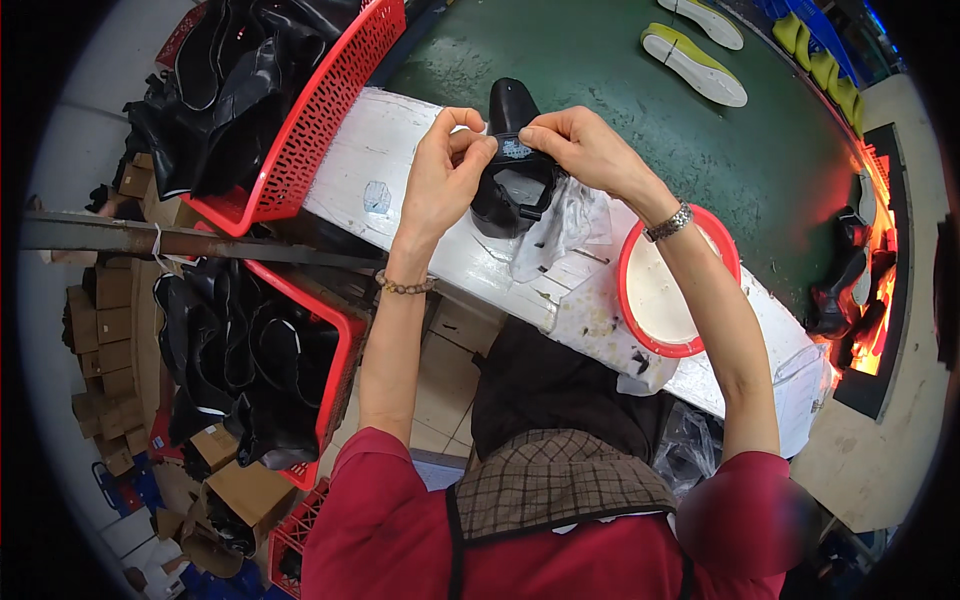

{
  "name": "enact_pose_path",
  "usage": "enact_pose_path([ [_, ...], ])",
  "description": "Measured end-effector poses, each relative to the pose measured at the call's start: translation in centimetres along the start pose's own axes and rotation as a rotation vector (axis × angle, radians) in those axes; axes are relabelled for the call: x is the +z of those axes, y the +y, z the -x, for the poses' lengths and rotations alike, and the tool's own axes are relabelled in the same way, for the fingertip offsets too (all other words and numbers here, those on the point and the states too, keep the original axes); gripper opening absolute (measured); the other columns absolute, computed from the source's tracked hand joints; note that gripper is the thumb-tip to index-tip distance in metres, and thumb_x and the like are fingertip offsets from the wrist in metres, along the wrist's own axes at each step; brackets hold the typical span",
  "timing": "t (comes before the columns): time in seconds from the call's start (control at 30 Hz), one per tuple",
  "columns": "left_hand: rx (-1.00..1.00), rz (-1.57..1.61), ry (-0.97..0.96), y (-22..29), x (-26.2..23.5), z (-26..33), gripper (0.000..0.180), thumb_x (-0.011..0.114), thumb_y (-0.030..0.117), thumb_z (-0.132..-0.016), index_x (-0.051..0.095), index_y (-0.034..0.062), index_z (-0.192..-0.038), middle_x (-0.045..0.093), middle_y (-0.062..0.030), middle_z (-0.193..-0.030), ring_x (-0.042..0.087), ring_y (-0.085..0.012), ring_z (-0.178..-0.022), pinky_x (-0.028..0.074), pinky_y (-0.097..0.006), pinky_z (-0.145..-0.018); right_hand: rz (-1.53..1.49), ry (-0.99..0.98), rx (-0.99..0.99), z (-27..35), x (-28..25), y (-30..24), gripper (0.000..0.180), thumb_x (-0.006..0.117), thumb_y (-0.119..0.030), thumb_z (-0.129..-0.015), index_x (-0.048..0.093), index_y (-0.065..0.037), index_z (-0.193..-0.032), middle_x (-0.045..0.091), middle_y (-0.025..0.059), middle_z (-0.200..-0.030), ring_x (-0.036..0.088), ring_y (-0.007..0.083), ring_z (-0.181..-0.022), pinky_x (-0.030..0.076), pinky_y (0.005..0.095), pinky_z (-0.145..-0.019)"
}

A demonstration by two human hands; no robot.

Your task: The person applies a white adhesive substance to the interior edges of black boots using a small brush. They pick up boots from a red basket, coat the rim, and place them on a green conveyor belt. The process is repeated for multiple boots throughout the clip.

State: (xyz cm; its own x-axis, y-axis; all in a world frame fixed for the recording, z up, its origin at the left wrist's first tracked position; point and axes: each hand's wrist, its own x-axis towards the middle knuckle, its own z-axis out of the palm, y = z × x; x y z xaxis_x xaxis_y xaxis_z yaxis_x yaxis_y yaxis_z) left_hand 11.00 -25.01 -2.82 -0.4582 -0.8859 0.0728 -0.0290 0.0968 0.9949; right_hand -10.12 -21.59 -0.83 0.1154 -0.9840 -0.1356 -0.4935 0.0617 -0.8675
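On the white bench in front of me stands a black boot [514, 107], its toe pointing away and its opening facing up. A small printed label [515, 148] shows at the opening's far edge. My left hand [452, 165] is closed, thumb and curled fingers at the left end of that edge. From the other side my right hand [585, 150] pinches the edge just right of the label. A crumpled white cloth or paper [568, 228] lies against the boot's right side. My fingers partly hide the boot's rim.
A red-rimmed tub of whitish paste [660, 300] stands under my right forearm. Red baskets [312, 130] of black boots are at left, beside a metal bar [200, 241]. Yellow-green shoe soles [695, 65] lie on the green surface [600, 75]. Black boots [845, 285] stand near an orange-glowing heater [878, 310].
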Motion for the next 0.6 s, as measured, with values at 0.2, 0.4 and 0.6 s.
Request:
enact_pose_path([
  [0.2, 0.018, 0.015, 0.029, -0.3, -0.1, 0.1, 0.015, 0.065, 0.006, -0.096, 0.053, 0.0057, -0.105, 0.054, 0.0061, -0.072, 0.040, -0.0008, -0.065, 0.031, -0.021, -0.057, -0.019, 0.008, -0.020, 0.0, 0.4, 0.2, 0.038, 0.060, -0.031, -0.103, 0.067, 0.000, -0.083, 0.038, -0.0094, -0.062, 0.031, 0.0035, -0.057, 0.026, 0.0292, -0.049],
  [0.4, 0.119, 0.030, 0.158, 0.3, 0.5, 0.5, 0.013, 0.065, 0.002, -0.096, 0.054, 0.0071, -0.100, 0.056, 0.0049, -0.079, 0.044, -0.0006, -0.069, 0.034, -0.020, -0.059, -0.007, 0.090, -0.046, 1.4, -0.2, -1.4, 0.034, 0.065, -0.032, -0.099, 0.073, 0.001, -0.094, 0.057, 0.0012, -0.069, 0.049, 0.0083, -0.063, 0.041, 0.0287, -0.058],
  [0.6, 0.259, 0.547, 0.297, -0.4, -4.3, -0.6, 0.018, 0.064, -0.001, -0.098, 0.052, 0.0111, -0.093, 0.066, -0.0014, -0.093, 0.062, -0.0068, -0.084, 0.053, -0.022, -0.073, 0.031, 0.613, -0.230, 11.9, -5.3, -3.4, 0.020, 0.068, -0.015, -0.097, 0.073, -0.003, -0.112, 0.071, 0.0051, -0.101, 0.065, 0.0119, -0.089, 0.052, 0.0269, -0.078],
])
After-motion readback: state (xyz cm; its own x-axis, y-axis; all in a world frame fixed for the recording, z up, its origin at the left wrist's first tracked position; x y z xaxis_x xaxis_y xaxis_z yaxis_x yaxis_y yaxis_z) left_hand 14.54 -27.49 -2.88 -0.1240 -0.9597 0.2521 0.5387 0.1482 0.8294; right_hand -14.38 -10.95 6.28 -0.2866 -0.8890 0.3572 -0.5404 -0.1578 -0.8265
